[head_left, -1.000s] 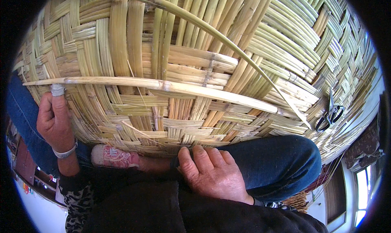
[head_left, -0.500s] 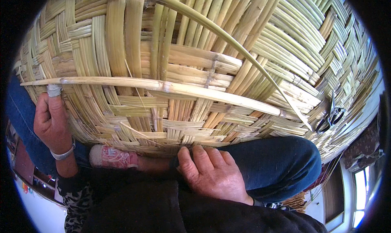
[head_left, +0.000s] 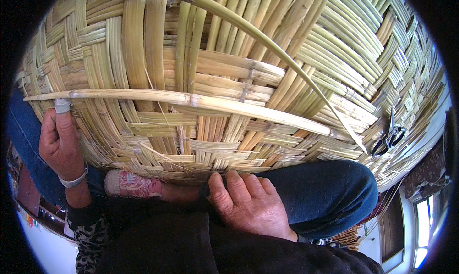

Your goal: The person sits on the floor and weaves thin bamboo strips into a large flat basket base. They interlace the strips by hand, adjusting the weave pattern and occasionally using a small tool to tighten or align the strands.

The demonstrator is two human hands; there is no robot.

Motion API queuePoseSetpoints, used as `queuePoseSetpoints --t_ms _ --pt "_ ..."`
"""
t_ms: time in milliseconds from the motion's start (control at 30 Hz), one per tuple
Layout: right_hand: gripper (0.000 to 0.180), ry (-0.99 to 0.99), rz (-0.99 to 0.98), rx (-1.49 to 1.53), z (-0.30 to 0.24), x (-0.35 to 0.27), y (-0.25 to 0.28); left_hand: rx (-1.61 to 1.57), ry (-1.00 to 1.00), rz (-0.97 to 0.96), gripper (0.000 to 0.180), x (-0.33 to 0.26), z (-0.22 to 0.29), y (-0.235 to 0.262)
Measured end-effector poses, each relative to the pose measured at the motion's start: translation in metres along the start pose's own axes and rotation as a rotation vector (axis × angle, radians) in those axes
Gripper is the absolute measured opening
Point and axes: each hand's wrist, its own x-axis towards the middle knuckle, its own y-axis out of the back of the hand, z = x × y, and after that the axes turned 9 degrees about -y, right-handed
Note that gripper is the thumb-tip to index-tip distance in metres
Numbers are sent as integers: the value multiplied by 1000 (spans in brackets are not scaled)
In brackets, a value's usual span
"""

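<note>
A large woven mat of pale reed strips (head_left: 210, 147) spreads in front of me. Across it lies a long split reed (head_left: 224, 106), its thin end at the left. My left hand (head_left: 63, 147) is just below that end, fingers curled in; one digit points up, its tip wrapped in white tape and against or just under the reed. Nothing shows in that hand. On my folded leg rests my right hand (head_left: 251, 202), fingers bent loosely over it and holding nothing visible, close to the mat's near edge.
Black-handled scissors (head_left: 389, 139) lie on the mat at the right. A long green reed (head_left: 267, 44) arcs over the weave from the top. My jeans-clad knee (head_left: 330, 192) and a pink shoe (head_left: 134, 184) border the near edge. Loose strip ends stick up from the weave.
</note>
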Motion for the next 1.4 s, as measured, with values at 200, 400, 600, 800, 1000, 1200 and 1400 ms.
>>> queuePoseSetpoints --t_ms 200,400,600,800,1000,1200,1400 --pt "37 5 11 -2 0 0 -1 -30 -32 -2 24 0 -3 1" --pt "37 6 6 -7 1 -1 -1 31 -23 28 26 -1 -1 -2" --pt "36 13 17 -15 2 -1 -2 -2 0 16 27 -1 0 0" --pt "36 5 34 -4 2 0 -4 53 4 21 26 -1 1 0" --pt "36 -2 33 -4 2 -1 -4 31 39 41 26 -1 2 -2" --pt "36 0 38 -7 2 -1 -5 48 7 22 28 0 0 0" --pt "36 -2 26 0 3 -1 -4 47 13 18 28 0 1 0"
